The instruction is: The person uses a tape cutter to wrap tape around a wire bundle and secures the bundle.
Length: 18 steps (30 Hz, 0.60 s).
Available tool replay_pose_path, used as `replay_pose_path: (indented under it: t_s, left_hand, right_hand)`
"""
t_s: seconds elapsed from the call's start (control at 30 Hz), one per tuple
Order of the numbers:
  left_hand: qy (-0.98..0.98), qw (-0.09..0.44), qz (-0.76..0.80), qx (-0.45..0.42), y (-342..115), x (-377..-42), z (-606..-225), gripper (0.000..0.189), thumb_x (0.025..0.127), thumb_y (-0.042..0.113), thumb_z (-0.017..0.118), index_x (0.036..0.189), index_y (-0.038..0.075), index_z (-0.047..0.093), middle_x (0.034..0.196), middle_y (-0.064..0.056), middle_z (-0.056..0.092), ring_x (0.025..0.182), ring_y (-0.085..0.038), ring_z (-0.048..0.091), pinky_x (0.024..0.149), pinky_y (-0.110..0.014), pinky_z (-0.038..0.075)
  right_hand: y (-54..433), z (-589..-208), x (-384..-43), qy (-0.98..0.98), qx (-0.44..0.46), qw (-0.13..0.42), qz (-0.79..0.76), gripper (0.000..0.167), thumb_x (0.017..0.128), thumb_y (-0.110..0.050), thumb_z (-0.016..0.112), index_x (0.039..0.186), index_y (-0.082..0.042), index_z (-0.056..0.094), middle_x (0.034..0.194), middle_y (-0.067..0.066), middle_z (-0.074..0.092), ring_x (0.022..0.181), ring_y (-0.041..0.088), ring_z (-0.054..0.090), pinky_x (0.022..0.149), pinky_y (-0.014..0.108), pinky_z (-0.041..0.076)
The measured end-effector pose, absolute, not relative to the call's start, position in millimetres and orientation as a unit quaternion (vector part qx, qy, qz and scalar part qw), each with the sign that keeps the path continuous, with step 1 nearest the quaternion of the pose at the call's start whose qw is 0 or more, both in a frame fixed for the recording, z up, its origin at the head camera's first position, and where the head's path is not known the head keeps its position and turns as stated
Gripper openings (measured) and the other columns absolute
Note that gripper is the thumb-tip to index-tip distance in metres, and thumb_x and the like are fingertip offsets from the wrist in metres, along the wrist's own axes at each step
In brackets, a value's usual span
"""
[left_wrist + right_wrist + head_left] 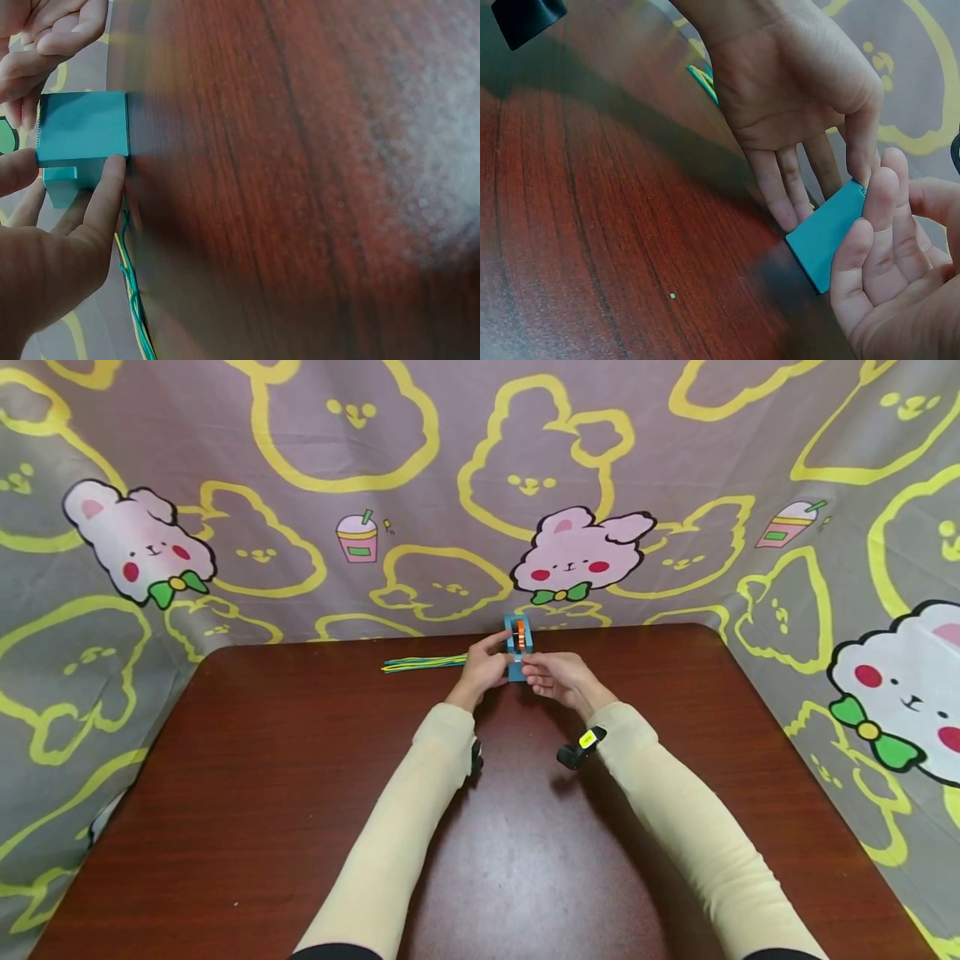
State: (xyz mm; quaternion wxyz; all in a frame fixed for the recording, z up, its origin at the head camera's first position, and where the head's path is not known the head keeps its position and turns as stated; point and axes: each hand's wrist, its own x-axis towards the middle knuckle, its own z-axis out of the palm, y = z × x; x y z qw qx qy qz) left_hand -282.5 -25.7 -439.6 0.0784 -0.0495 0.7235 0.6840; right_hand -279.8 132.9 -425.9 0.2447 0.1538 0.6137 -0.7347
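Note:
A teal tape dispenser point(516, 672) stands at the far edge of the table, with an orange-cored tape roll point(520, 633) in it. My left hand point(483, 670) holds the dispenser from its left side. In the left wrist view, its fingertips press against the teal body point(84, 129), with the thumb at the serrated end. My right hand point(561, 677) is at the dispenser's front, thumb and forefinger pinched together by the cutter. The clear tape end between them is mostly hidden by the fingers. The right wrist view shows its other fingers curled beside the teal front face point(829, 234).
A bundle of thin yellow and green strands point(423, 663) lies on the brown table point(300, 760) left of the dispenser. Right behind the table's far edge hangs a patterned curtain point(442, 527), which also runs along both sides.

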Motion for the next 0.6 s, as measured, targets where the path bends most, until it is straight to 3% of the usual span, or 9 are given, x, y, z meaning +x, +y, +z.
replay_pose_path:
  t_s: [0.23,0.37,0.6]
  left_hand:
    - [0.729,0.075,0.679,-0.049,-25.1,-282.5,-440.3,0.052,0.095,0.002,0.058,0.144,0.019,0.057,0.145,-0.011,0.053,0.109,-0.033,0.065,0.087,-0.047,0.055]
    - [0.725,0.074,0.682,-0.050,-24.9,-283.6,-441.0,0.053,0.094,0.002,0.060,0.144,0.020,0.058,0.145,-0.010,0.054,0.109,-0.030,0.065,0.088,-0.047,0.055]
    - [0.725,0.077,0.682,-0.053,-25.3,-284.6,-441.2,0.053,0.093,0.003,0.062,0.143,0.021,0.059,0.146,-0.009,0.053,0.109,-0.027,0.065,0.088,-0.046,0.055]
  right_hand:
    - [133.6,-427.0,-275.9,0.615,0.153,0.239,-0.735,0.032,0.098,-0.020,0.068,0.119,0.004,0.064,0.067,0.000,0.069,0.056,0.009,0.062,0.057,0.023,0.052]
    - [133.8,-426.0,-273.6,0.617,0.151,0.238,-0.734,0.039,0.098,-0.020,0.068,0.126,0.005,0.061,0.067,-0.001,0.069,0.056,0.009,0.061,0.057,0.023,0.052]
    - [134.4,-427.5,-271.0,0.614,0.145,0.237,-0.739,0.036,0.099,-0.018,0.067,0.125,0.006,0.062,0.067,-0.001,0.068,0.055,0.009,0.061,0.056,0.023,0.051]
